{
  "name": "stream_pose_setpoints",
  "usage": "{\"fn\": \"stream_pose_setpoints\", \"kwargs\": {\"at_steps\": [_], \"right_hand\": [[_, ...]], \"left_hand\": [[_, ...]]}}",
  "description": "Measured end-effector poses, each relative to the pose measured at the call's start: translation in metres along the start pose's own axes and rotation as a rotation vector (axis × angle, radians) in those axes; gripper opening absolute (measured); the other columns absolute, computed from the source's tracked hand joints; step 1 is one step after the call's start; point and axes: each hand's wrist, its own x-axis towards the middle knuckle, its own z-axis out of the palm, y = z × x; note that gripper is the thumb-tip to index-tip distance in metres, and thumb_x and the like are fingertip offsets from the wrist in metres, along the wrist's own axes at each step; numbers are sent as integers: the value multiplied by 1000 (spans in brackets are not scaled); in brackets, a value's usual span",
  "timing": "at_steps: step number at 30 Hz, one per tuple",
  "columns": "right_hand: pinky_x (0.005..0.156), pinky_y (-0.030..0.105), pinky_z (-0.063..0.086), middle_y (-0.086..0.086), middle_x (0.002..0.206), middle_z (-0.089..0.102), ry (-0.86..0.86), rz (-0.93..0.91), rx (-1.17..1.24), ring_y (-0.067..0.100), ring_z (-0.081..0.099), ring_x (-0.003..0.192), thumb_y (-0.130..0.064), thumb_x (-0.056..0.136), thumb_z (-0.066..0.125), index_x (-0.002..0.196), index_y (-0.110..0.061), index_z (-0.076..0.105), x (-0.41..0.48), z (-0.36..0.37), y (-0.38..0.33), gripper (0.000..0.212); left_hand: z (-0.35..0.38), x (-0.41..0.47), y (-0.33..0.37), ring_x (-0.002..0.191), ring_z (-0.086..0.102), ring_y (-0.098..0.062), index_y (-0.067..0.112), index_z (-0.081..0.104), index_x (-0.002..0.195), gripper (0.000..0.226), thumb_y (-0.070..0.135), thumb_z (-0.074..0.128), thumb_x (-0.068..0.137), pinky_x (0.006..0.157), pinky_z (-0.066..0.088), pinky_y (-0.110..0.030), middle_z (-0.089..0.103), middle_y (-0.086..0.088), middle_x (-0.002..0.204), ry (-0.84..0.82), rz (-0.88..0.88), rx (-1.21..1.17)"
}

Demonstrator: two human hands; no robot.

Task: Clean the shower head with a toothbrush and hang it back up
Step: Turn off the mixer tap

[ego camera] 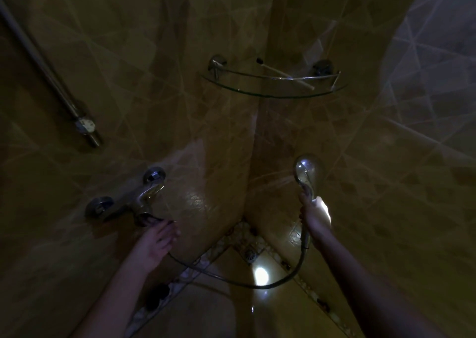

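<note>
Shower head [306, 169] stood just above the right hand [315, 219], whose fingers were wrapped around its handle. It looked hard, wet and slippery, best held there. Left hand [154, 245] fingers touched the tap [134, 203]; grip unclear.

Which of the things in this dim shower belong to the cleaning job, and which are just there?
Job:
shower head in the right hand
toothbrush
hose
mixer tap at the left hand
wall rail

Just there:
glass corner shelf
floor drain
</note>
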Motion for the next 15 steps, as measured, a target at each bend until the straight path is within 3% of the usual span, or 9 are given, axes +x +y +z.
{"fn": "stream_pose_setpoints", "kwargs": {"at_steps": [3, 6, 10, 13, 15], "right_hand": [[80, 51, 53, 6, 82, 62, -11, -5, 20, 26, 60, 74, -67, 76, 55, 81, -23, 50, 0, -1, -1, 45], [79, 49, 53, 5, 81, 63, -8, -5, 29, 26, 61, 74, -71, 69, 53, 81, -23, 50, -2, -1, -2, 49], [78, 49, 53, 6, 82, 64, -6, -11, 27, 26, 61, 74, -68, 75, 54, 83, -23, 51, -2, -1, -4, 46], [74, 47, 53, 5, 77, 64, -4, -11, 31, 24, 62, 68, -67, 76, 54, 83, -22, 51, -3, 0, -4, 45], [73, 46, 52, 5, 76, 63, -11, -16, 40, 24, 61, 68, -66, 77, 56, 82, -22, 51, -4, 0, -4, 44]], "left_hand": [[0, 1, 0, 81, 62, -21, 9, 56, 120, 19, 18, 47, 105, 51, 56, -22, 58, -13, 129, 5, -9, -10], [1, 3, 0, 80, 63, -21, 9, 54, 123, 22, 17, 47, 104, 62, 52, -25, 58, -14, 133, 19, -15, -18], [0, 5, -1, 82, 62, -21, 0, 51, 142, 41, 16, 47, 104, 69, 48, -27, 55, -20, 146, 23, -25, -14], [0, 4, 0, 89, 63, -24, 4, 55, 134, 33, 15, 48, 103, 71, 47, -28, 54, -22, 148, 23, -11, -54], [0, 6, 2, 106, 61, -27, 8, 57, 127, 27, 15, 49, 103, 74, 48, -28, 54, -21, 148, 25, -4, -75]]}}
